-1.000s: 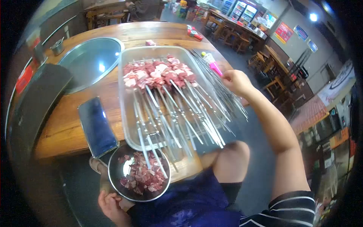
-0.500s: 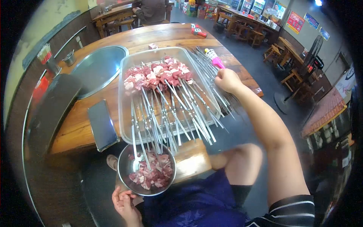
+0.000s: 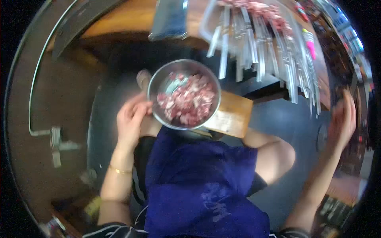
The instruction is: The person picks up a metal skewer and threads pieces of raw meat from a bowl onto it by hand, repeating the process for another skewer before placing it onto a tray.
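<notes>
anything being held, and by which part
The left hand is at the left rim of the bowl; whether it grips cannot be told. The right hand looks empty.

Open gap between bowl (image 3: 155, 85) and phone (image 3: 170, 20); skewers (image 3: 224, 49), blurred, seemingly jut past tabletop (image 3: 126, 16), blocking reach above wooden surface (image 3: 238, 115).

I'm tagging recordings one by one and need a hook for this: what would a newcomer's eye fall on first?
Probably the shiny bowl of cut meat above the picture's middle, the left hand beside it. Next, the bright metal skewers fanning downward at upper right, and the blue cloth over the lap, bottom centre.
</notes>
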The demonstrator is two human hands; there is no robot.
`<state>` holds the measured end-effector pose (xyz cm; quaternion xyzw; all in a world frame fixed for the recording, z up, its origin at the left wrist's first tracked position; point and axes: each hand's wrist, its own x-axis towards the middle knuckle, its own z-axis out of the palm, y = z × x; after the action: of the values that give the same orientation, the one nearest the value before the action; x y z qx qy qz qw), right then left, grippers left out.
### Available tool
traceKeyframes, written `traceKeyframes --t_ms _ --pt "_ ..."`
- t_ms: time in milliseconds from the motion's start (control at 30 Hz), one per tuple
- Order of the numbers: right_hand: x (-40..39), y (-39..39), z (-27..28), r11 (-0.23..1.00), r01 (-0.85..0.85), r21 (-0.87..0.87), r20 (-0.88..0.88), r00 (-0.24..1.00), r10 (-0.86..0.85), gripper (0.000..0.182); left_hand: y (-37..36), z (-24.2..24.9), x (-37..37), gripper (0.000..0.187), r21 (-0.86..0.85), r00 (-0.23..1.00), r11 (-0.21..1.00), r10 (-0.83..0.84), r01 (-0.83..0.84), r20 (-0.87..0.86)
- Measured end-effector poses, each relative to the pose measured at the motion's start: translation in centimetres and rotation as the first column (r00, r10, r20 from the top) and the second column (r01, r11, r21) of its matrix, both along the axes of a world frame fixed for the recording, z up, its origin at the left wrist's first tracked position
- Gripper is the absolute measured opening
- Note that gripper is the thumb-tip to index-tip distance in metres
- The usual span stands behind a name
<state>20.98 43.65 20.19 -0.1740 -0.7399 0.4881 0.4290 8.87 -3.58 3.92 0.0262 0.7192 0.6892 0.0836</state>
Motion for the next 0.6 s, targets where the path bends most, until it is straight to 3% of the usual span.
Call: traceKeyframes --t_ms 33,67,100,133,167,200,233,267,300,367,433,500,600 --pt "3.9 0.3 -0.5 0.995 -0.090 -0.051 0.073 0.993 0.094 0.028 -0.1 -0.5 -0.5 0.038 -0.011 0.999 0.999 -0.039 0.039 -0.010" --pt "6.9 -3.2 -1.7 0.995 -0.052 0.085 0.145 0.989 0.039 0.023 -0.4 -1.5 -0.8 0.036 -0.050 0.998 0.997 -0.063 0.063 0.005" --pt "9.3 -5.7 -2.6 0.895 -0.094 0.437 0.302 0.952 -0.047 0.021 -0.2 -2.2 -1.3 0.031 -0.070 0.994 0.992 -0.107 0.105 -0.032" --pt "10.8 -8.4 -4.0 0.742 -0.336 0.580 0.427 0.901 0.074 0.016 0.2 -3.0 -1.8 0.027 -0.147 0.982 0.972 -0.187 0.184 -0.010" --pt "11.4 -11.0 -4.5 0.666 -0.555 0.498 0.614 0.768 0.181 0.012 0.8 -3.7 -2.3 0.024 -0.221 0.961 0.937 -0.275 0.272 0.017" --pt "10.7 -13.5 -5.6 0.686 -0.701 0.193 0.669 0.606 0.431 0.009 1.6 -3.9 -2.6 0.020 -0.390 0.936 0.859 -0.351 0.333 0.028" --pt "11.1 -15.0 -8.4 0.693 -0.714 0.097 0.596 0.599 0.535 0.010 2.4 -4.3 -3.1 0.016 -0.544 0.904 0.748 -0.425 0.381 0.048" --pt "12.1 -15.9 -10.6 0.728 -0.683 -0.052 0.599 0.562 0.570 0.011 3.1 -5.8 -3.9 0.010 -0.717 0.812 0.620 -0.569 0.319 -0.132" --pt "13.0 -16.7 -12.3 0.744 -0.638 -0.200 0.588 0.530 0.612 0.012 3.9 -6.2 -4.3 0.011 -0.841 0.742 0.428 -0.669 0.330 -0.050" --pt "13.7 -17.9 -14.0 0.777 -0.576 -0.252 0.581 0.553 0.598 0.012 5.5 -9.2 -4.7 0.012 -0.887 0.636 0.308 -0.772 0.343 -0.022" --pt "14.0 -18.7 -14.4 0.808 -0.526 -0.267 0.577 0.584 0.571 0.012 7.5 -10.5 -4.4 0.013 -0.921 0.565 0.276 -0.821 0.276 -0.077" --pt "13.9 -19.2 -14.4 0.834 -0.493 -0.248 0.581 0.613 0.535 0.012 9.0 -11.2 -4.3 0.011 -0.951 0.589 0.160 -0.808 0.264 0.027" --pt "14.3 -19.5 -15.0 0.853 -0.435 -0.288 0.588 0.623 0.516 0.012 9.8 -12.9 -4.5 0.014 -0.969 0.530 0.127 -0.848 0.214 0.006"
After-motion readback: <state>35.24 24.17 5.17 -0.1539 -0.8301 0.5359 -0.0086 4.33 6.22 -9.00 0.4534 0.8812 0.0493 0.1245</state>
